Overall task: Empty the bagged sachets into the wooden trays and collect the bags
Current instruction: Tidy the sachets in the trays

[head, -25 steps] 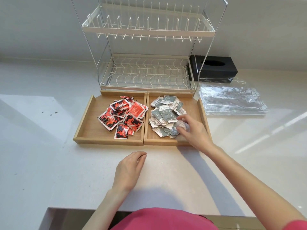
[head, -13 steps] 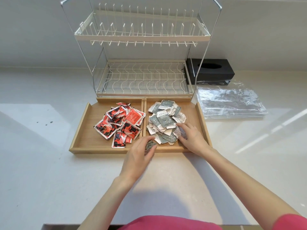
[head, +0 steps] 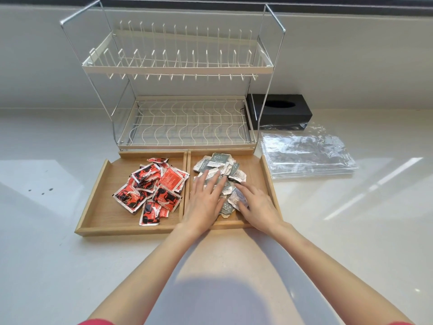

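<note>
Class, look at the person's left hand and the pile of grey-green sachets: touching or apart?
Touching. In the head view the left hand lies flat, fingers spread, directly on the grey-green sachets in the right-hand wooden tray.

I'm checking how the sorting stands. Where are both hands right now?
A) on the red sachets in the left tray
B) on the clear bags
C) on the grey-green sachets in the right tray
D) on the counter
C: the left hand and right hand both lie flat on the grey-green sachets in the right tray.

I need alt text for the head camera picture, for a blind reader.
Both hands, left and right, rest flat on grey-green sachets in the right wooden tray; red sachets fill the left tray, and empty clear bags lie stacked to the right.
</note>
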Demonstrator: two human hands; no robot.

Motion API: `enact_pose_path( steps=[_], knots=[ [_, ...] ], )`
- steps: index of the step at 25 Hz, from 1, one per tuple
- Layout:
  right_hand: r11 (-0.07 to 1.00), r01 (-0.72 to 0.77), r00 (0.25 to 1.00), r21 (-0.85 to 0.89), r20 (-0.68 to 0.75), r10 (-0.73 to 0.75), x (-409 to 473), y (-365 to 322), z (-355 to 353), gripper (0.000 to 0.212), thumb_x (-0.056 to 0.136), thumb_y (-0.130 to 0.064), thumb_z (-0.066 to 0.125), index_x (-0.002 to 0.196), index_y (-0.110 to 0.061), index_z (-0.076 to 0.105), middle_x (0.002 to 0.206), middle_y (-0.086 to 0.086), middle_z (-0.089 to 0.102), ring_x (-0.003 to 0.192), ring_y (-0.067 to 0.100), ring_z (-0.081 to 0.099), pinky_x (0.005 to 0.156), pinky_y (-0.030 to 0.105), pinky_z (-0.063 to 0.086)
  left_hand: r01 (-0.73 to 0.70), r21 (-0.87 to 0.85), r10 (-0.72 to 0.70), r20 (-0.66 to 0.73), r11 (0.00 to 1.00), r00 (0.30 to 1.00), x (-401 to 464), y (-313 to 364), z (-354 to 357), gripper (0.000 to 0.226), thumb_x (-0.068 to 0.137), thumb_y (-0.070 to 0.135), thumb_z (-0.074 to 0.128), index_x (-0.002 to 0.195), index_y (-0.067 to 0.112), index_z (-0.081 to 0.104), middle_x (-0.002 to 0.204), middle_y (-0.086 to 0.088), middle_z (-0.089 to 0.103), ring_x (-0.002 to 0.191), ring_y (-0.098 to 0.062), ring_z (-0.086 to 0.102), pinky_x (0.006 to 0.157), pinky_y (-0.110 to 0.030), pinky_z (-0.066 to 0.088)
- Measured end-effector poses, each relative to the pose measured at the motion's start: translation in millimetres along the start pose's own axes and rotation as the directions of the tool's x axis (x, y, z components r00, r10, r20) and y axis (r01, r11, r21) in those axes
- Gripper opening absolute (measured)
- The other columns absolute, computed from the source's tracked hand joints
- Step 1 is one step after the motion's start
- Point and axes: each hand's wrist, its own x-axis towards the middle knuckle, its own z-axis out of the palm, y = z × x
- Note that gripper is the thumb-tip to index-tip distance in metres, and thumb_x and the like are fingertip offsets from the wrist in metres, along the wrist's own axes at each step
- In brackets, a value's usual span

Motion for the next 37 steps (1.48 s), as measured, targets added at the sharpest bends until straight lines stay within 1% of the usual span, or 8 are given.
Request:
enact_pose_path(
  steps=[3, 7, 9, 13, 17, 21, 31, 37],
  knots=[
    [0.998, -0.007, 0.996, -0.056, 0.083, 0.011, -1, 2, 1, 0.057, 0.095, -0.036, 0.037, 0.146, -0.022, 0.016, 0.158, 0.0, 0.01, 0.145, 0.019, 0.007, 0.115, 0.035, 0.008, 0.096, 0.012, -0.097, 0.188, 0.995, 0.977, -2, 2, 9, 0.062, 0.09, 0.044, 0.028, 0.144, 0.022, 0.006, 0.156, -0.006, 0.003, 0.142, -0.032, -0.008, 0.113, -0.049, -0.003],
    [0.987, -0.013, 0.958, -0.158, 0.282, 0.058, -1, 6, 7, 0.059, 0.096, -0.044, 0.024, 0.147, -0.024, 0.001, 0.158, -0.001, -0.007, 0.145, 0.019, -0.005, 0.117, 0.043, -0.001, 0.131, 0.054, -0.141, 0.289, 0.99, 0.947, -2, 2, 19, 0.073, 0.078, 0.063, 0.007, 0.142, 0.031, -0.009, 0.153, -0.002, -0.02, 0.136, -0.028, -0.03, 0.11, -0.053, -0.012],
    [0.987, 0.007, 0.959, -0.162, 0.279, 0.039, 1, 9, 6, 0.058, 0.097, -0.042, 0.023, 0.147, -0.024, 0.002, 0.158, -0.001, -0.006, 0.145, 0.019, -0.004, 0.117, 0.043, 0.0, 0.134, 0.063, -0.147, 0.326, 0.989, 0.934, 2, 3, 16, 0.081, 0.068, 0.066, -0.003, 0.141, 0.031, -0.01, 0.153, -0.002, -0.022, 0.135, -0.028, -0.03, 0.109, -0.053, -0.015],
    [0.996, 0.039, 0.989, -0.083, 0.147, -0.027, 3, 13, -11, 0.055, 0.096, -0.039, 0.028, 0.146, -0.024, 0.01, 0.158, -0.002, 0.004, 0.145, 0.016, 0.0, 0.117, 0.039, 0.0, 0.172, 0.062, -0.182, 0.292, 0.983, 0.939, 11, 12, -2, 0.077, 0.073, 0.063, 0.0, 0.142, 0.029, -0.007, 0.155, -0.004, -0.013, 0.139, -0.029, -0.023, 0.11, -0.05, -0.016],
    [0.998, 0.055, 0.998, -0.028, -0.001, -0.055, 4, 29, -40, 0.056, 0.096, -0.035, 0.034, 0.146, -0.022, 0.011, 0.158, -0.001, 0.005, 0.145, 0.015, 0.0, 0.117, 0.034, 0.001, 0.152, 0.059, -0.162, 0.238, 0.987, 0.958, 27, 32, -12, 0.062, 0.091, 0.05, 0.019, 0.142, 0.026, -0.007, 0.155, -0.004, -0.012, 0.139, -0.029, -0.021, 0.111, -0.049, -0.015],
    [0.999, 0.023, 0.998, -0.028, -0.056, -0.025, 0, 68, -67, 0.059, 0.095, -0.029, 0.039, 0.146, -0.02, 0.012, 0.158, 0.001, 0.006, 0.145, 0.016, 0.002, 0.117, 0.034, 0.003, 0.114, 0.021, -0.116, 0.184, 0.993, 0.976, 54, 60, -9, 0.065, 0.091, 0.05, 0.023, 0.143, 0.024, -0.005, 0.155, -0.004, -0.011, 0.14, -0.027, -0.019, 0.111, -0.047, -0.014],
    [0.963, -0.066, 0.997, -0.26, 0.019, 0.074, 6, 185, -112, 0.071, 0.09, -0.023, 0.049, 0.147, -0.02, 0.006, 0.158, 0.005, 0.0, 0.146, 0.02, -0.002, 0.117, 0.039, 0.002, 0.028, 0.061, -0.041, 0.217, 0.998, 0.975, 125, 145, 32, 0.072, 0.088, 0.038, 0.043, 0.144, 0.017, 0.001, 0.156, -0.008, -0.001, 0.142, -0.029, -0.007, 0.114, -0.046, -0.005],
    [0.934, -0.019, 0.997, -0.357, 0.058, 0.042, 36, 227, -119, 0.072, 0.087, -0.017, 0.05, 0.146, -0.019, 0.009, 0.158, 0.005, 0.001, 0.146, 0.019, -0.001, 0.117, 0.04, 0.0, 0.03, 0.096, -0.054, 0.256, 0.995, 0.965, 162, 170, 60, 0.071, 0.087, 0.027, 0.047, 0.143, 0.016, 0.005, 0.156, -0.006, 0.004, 0.142, -0.028, 0.0, 0.114, -0.045, -0.002]
  ],
)
